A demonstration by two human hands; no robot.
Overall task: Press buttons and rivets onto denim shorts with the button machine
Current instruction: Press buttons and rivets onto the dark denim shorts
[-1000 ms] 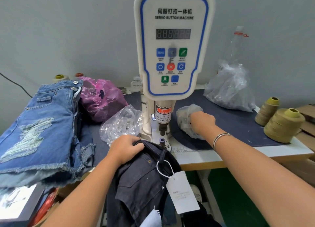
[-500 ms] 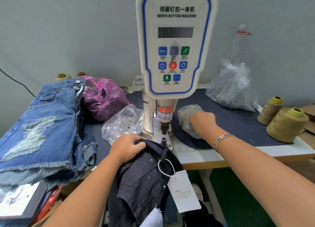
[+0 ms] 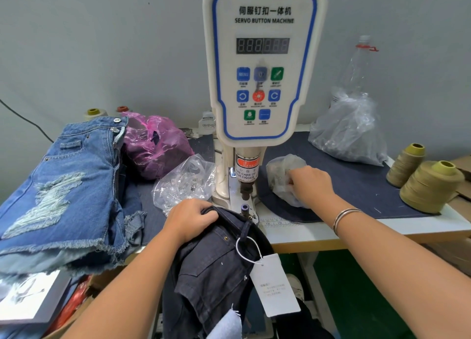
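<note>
Dark denim shorts [image 3: 216, 270] with white tag, waistband bunched just before button machine [image 3: 260, 89] die; machine upright.

The machine [image 3: 262, 83] stands mid-table [image 3: 305, 233]. Left of it lie a bag [image 3: 183, 183], another bag [image 3: 155, 147] behind that, and stacked shorts [image 3: 63, 185] farthest left. Right of it sit a small bag [image 3: 283, 175], a large bag [image 3: 349, 132] behind, and two spools [image 3: 430, 185] at the far right. Before it hang dark shorts [image 3: 214, 267].

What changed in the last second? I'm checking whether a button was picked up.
Little. The right hand edged slightly rightward at the small clear bag, fingers still pinching its plastic; no button visible. The left hand still grips the dark shorts by the machine.
</note>
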